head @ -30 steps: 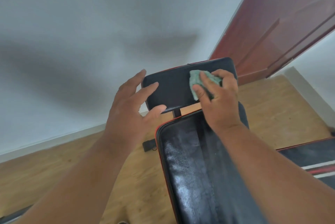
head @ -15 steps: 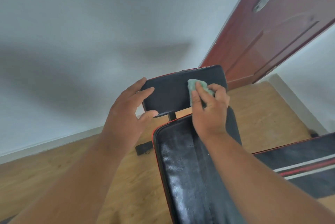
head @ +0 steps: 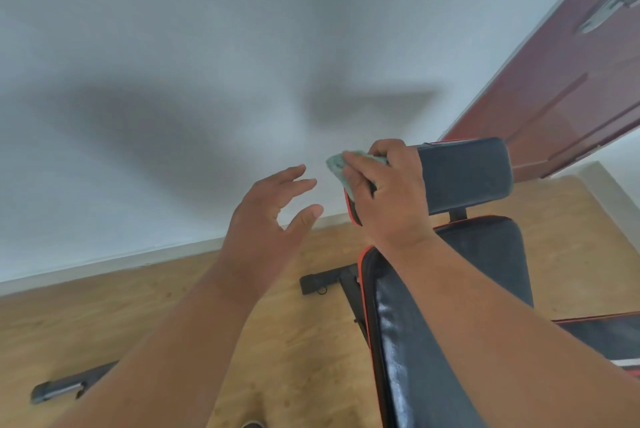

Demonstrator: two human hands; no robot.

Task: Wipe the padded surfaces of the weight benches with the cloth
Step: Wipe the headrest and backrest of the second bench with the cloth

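The right hand presses the cloth on the left end of the headrest pad, beyond the back pad. The left hand hovers to its left, apart, above the floor.

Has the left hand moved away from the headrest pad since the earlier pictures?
Yes. The left hand has let go of the headrest pad and now hangs open in the air to its left.

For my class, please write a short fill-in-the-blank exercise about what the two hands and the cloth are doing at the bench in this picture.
1. The right hand presses a green ____ against the headrest pad.
2. The left hand is open and touches ____.
3. The cloth is at the pad's ____ end.
4. The floor is made of ____.

Missing words: cloth; nothing; left; wood
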